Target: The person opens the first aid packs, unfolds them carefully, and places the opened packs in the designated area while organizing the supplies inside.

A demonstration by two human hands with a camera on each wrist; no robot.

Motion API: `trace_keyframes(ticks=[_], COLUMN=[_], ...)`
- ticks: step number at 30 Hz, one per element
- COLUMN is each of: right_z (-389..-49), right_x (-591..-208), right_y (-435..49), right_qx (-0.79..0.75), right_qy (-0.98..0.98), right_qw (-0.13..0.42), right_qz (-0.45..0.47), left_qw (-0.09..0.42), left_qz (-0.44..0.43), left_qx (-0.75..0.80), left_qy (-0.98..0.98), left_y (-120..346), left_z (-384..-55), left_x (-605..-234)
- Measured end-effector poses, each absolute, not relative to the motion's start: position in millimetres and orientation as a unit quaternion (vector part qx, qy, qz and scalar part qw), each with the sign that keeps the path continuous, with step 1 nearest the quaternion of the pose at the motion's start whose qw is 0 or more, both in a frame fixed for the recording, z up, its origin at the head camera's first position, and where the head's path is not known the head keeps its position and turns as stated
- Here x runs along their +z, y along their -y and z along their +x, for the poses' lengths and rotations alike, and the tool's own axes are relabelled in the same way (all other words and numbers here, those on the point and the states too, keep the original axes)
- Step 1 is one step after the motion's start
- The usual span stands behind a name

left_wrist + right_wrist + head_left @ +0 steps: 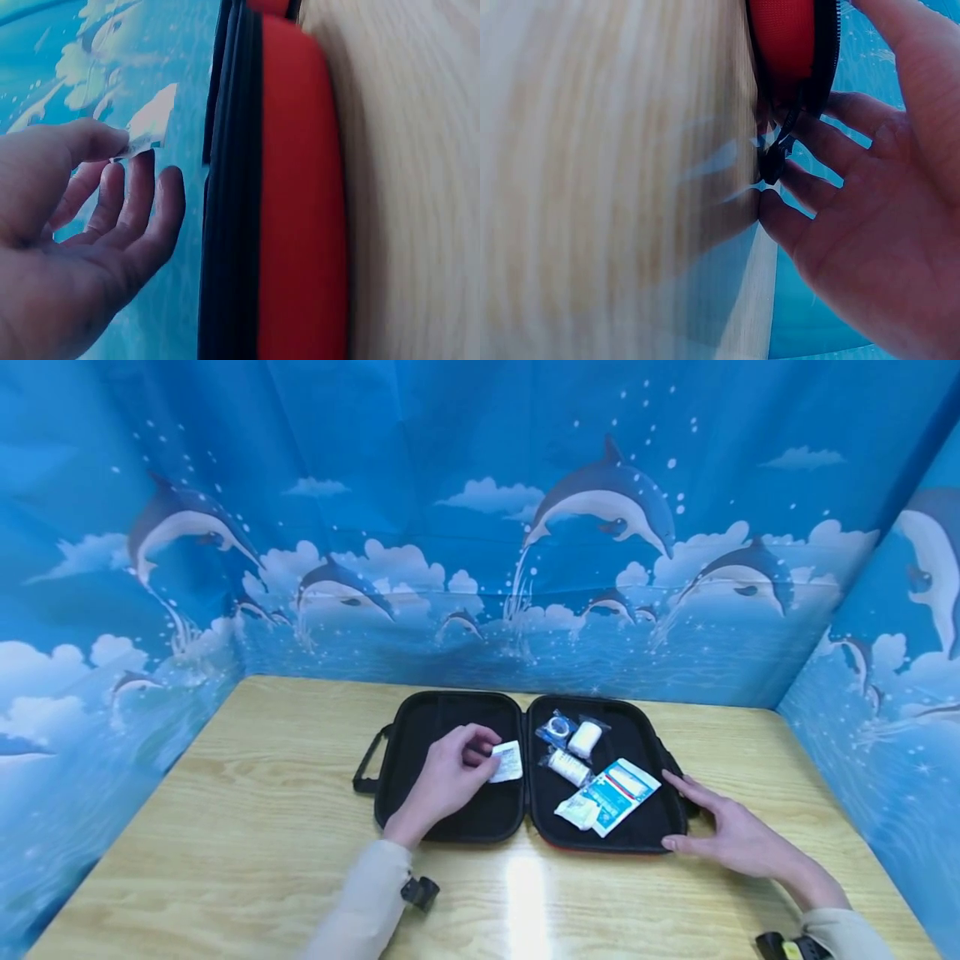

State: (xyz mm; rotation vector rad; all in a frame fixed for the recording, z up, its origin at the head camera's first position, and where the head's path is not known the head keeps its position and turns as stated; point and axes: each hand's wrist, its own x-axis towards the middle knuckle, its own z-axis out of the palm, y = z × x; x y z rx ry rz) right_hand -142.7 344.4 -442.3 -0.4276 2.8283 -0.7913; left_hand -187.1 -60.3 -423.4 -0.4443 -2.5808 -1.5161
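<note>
My left hand (453, 772) pinches a small white packet (507, 762) between thumb and fingertips, above the left half of an open black-lined case (450, 828). In the left wrist view the packet (152, 120) stands out past the thumb, beside the case's red outer shell (300, 180). My right hand (738, 837) rests at the right edge of the case, fingers spread and fairly straight. The right wrist view has its fingers near the red shell (782, 45) and a dark zipper pull (774, 161).
In the right half lie a blue-and-white packet (626, 789), a white wrapped piece (577, 812), two white rolls (585, 739) in clear wrap and a tape roll (557, 725). A carry handle (367, 764) sticks out left. Dolphin-print curtains (480, 527) border the wooden table (247, 827).
</note>
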Motion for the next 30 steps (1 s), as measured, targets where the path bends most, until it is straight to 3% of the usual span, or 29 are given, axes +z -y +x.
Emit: trace_keyframes(ticks=[16, 30], right_z=[-140.8, -142.2], right_x=[-443.3, -441.0], right_y=[-344.8, -344.3], right_qx=[-0.270, -0.276], right_qy=[-0.947, -0.946], right_qw=[0.083, 0.090], right_qz=[-0.151, -0.147], left_qw=[0.105, 0.130], left_qz=[-0.009, -0.002], left_qx=[-0.441, -0.392], left_qy=[0.891, 0.911], left_y=[122.5, 143.5], left_z=[-196.8, -200.9], left_x=[-418.4, -420.8])
